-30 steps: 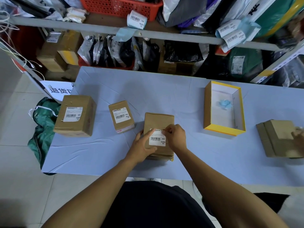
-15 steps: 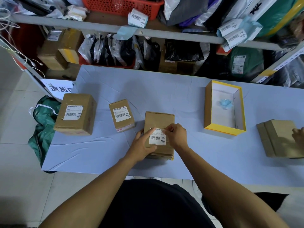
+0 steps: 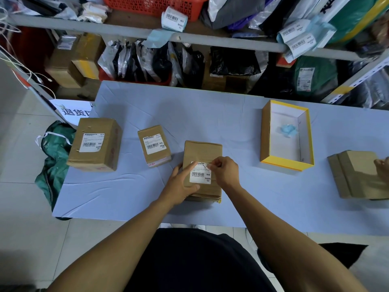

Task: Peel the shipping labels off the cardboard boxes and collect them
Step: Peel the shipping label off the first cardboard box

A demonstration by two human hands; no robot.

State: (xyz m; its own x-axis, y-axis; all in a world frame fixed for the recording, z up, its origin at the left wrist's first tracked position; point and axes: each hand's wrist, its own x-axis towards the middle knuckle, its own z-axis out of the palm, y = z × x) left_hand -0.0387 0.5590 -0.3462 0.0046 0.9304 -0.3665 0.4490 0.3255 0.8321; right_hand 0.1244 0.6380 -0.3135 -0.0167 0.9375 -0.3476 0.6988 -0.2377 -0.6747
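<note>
A brown cardboard box [image 3: 203,152] lies near the table's front edge with a white shipping label [image 3: 200,175] on its top. My left hand [image 3: 180,184] rests on the box's left side, index finger pressed on the label's upper left. My right hand [image 3: 226,171] pinches the label's upper right corner, which is lifted a little off the cardboard. Two more labelled boxes stand to the left: a small one [image 3: 154,144] and a larger one [image 3: 94,144]. An open yellow-edged tray box [image 3: 266,133] at the right holds a crumpled blue piece [image 3: 288,130].
The pale blue table [image 3: 210,114] ends at the front edge by my body. Another person's hand [image 3: 382,167] rests on a plain cardboard box [image 3: 357,173] at the far right. Shelves packed with parcels and loose labels [image 3: 173,18] run behind the table. A green bag [image 3: 54,157] lies on the floor at left.
My right fingers have worked at the label's upper right corner, which now stands slightly raised. My left hand still holds the box down, and the boxes have not shifted.
</note>
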